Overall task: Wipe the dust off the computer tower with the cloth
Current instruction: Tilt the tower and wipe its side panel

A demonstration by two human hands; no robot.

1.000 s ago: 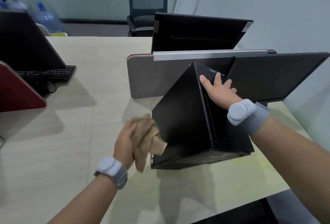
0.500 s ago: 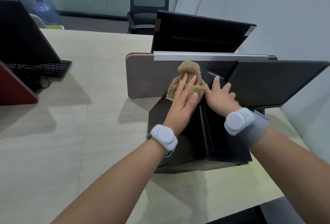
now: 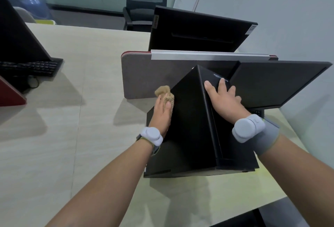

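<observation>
A black computer tower [image 3: 191, 129] stands on the pale desk [image 3: 72, 136], seen from above. My left hand [image 3: 161, 112] presses a tan fluffy cloth [image 3: 165, 93] against the tower's left side panel near its far upper edge. My right hand [image 3: 224, 98] lies flat with spread fingers on the tower's top face, holding it steady. Both wrists carry grey bands.
A grey divider panel [image 3: 141, 76] stands just behind the tower. A black monitor [image 3: 276, 83] is close on the right, another monitor [image 3: 198, 29] behind the divider. A keyboard [image 3: 30, 68] and a dark screen sit at far left. The desk's front edge runs lower right.
My left hand swept the cloth from the tower's front left corner up to its far top, then back down the left side panel. My right hand stayed on top.
</observation>
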